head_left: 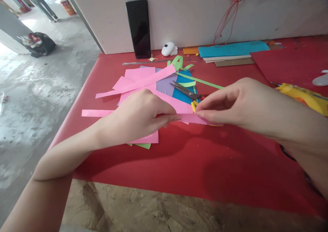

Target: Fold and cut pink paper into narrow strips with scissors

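A narrow pink paper strip [189, 118] is pinched by the left hand [143, 116] and right hand [233, 104], held slightly apart near frame centre, over a red bench [176, 163] where dark-bladed metal scissors [186, 91] are seen.

"From where is the scene being viewed?"

"From a head-worn camera that is being carried above the near side of the red table [176, 167]."

"Which way is it being aimed?"

"Forward and down across the table; the pale panel [179, 20] behind it and the grey floor [25, 122] to its left are being taken in."

"How closely is the table being viewed?"

"At close range: the left hand [143, 114] and right hand [242, 102] are being seen from above, over the table, whose right side is being cropped."
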`<action>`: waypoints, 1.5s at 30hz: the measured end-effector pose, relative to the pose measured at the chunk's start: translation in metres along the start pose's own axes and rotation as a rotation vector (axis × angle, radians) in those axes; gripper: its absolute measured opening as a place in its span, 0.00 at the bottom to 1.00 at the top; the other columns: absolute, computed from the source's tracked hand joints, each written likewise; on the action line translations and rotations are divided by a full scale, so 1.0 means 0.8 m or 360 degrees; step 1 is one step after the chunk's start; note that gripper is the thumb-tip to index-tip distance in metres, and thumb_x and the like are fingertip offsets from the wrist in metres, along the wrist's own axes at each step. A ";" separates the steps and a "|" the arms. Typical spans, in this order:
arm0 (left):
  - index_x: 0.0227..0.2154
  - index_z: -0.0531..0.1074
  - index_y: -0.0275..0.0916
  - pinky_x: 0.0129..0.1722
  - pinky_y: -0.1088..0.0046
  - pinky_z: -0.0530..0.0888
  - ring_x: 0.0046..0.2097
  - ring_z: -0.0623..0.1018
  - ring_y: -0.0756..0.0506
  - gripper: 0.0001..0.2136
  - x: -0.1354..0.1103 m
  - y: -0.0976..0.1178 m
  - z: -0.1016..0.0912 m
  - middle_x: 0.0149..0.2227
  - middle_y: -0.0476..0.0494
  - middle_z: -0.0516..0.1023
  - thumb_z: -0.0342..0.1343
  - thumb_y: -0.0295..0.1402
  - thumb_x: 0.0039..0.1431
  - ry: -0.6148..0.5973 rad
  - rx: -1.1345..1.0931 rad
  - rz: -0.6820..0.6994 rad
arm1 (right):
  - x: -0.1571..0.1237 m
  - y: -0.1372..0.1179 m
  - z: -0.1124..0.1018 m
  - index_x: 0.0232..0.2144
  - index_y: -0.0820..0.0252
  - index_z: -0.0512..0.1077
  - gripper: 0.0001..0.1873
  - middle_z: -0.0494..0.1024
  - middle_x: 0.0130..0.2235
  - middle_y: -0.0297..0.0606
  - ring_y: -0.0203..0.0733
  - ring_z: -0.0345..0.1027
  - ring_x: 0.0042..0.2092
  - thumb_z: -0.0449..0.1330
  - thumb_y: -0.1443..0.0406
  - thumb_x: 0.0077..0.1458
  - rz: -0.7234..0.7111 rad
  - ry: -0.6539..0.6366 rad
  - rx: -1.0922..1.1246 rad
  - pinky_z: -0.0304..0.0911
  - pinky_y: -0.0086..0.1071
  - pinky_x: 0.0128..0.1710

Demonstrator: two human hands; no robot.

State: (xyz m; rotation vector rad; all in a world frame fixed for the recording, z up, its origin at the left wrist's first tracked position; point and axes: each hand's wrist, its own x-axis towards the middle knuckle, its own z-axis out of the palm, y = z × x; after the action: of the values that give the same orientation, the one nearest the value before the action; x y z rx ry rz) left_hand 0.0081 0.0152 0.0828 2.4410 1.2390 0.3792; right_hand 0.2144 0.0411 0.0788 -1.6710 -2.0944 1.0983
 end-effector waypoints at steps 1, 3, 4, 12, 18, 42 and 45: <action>0.18 0.75 0.36 0.21 0.75 0.55 0.19 0.66 0.56 0.16 0.000 -0.001 -0.001 0.16 0.52 0.72 0.54 0.28 0.62 -0.0012 0.0002 -0.0006 | -0.001 0.001 -0.001 0.21 0.56 0.80 0.04 0.74 0.19 0.32 0.32 0.59 0.19 0.64 0.67 0.42 0.0025 0.0025 0.0002 0.48 0.28 0.16; 0.19 0.76 0.36 0.20 0.76 0.54 0.19 0.64 0.57 0.16 -0.001 -0.002 -0.001 0.16 0.53 0.72 0.53 0.28 0.62 -0.0054 0.0030 -0.0026 | -0.003 0.000 0.000 0.21 0.56 0.80 0.04 0.74 0.19 0.32 0.31 0.59 0.19 0.64 0.67 0.42 0.0044 0.0038 0.0041 0.50 0.28 0.17; 0.19 0.76 0.36 0.20 0.77 0.54 0.18 0.63 0.57 0.16 -0.001 -0.003 -0.001 0.16 0.54 0.71 0.53 0.27 0.61 -0.0066 0.0051 -0.0034 | -0.004 -0.001 0.002 0.20 0.57 0.80 0.04 0.74 0.18 0.31 0.30 0.58 0.19 0.64 0.68 0.41 0.0039 0.0029 0.0065 0.51 0.27 0.17; 0.16 0.73 0.33 0.19 0.79 0.53 0.18 0.57 0.57 0.15 0.007 -0.002 0.017 0.13 0.55 0.66 0.59 0.29 0.58 -0.0046 0.0016 -0.0084 | -0.010 -0.019 0.025 0.19 0.55 0.79 0.06 0.71 0.17 0.28 0.30 0.59 0.20 0.62 0.67 0.42 -0.0079 0.0055 0.0029 0.48 0.25 0.15; 0.19 0.76 0.32 0.19 0.79 0.55 0.18 0.60 0.57 0.10 0.007 -0.002 0.024 0.14 0.54 0.68 0.60 0.23 0.56 -0.0026 -0.0082 -0.0105 | 0.000 -0.016 0.026 0.21 0.56 0.80 0.07 0.73 0.19 0.31 0.31 0.60 0.20 0.61 0.66 0.44 -0.0165 0.0001 -0.0082 0.45 0.27 0.16; 0.28 0.81 0.37 0.23 0.78 0.64 0.22 0.73 0.54 0.08 0.010 -0.006 0.015 0.23 0.51 0.81 0.58 0.30 0.59 -0.0157 -0.0105 -0.0131 | -0.001 0.018 0.003 0.20 0.57 0.78 0.03 0.74 0.18 0.31 0.32 0.61 0.21 0.64 0.64 0.39 -0.0024 0.0104 -0.0033 0.52 0.28 0.21; 0.26 0.79 0.36 0.22 0.78 0.62 0.23 0.74 0.54 0.10 0.010 -0.005 0.017 0.24 0.50 0.81 0.58 0.33 0.60 -0.0189 -0.0078 -0.0187 | -0.002 0.009 0.005 0.20 0.56 0.78 0.03 0.72 0.18 0.30 0.31 0.59 0.21 0.64 0.63 0.41 -0.0106 0.0159 -0.0068 0.53 0.29 0.22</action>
State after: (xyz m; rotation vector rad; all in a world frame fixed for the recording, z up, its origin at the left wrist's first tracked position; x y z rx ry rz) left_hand 0.0156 0.0212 0.0697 2.3014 1.2987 0.2259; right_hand 0.2177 0.0380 0.0715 -1.6274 -2.1083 0.9368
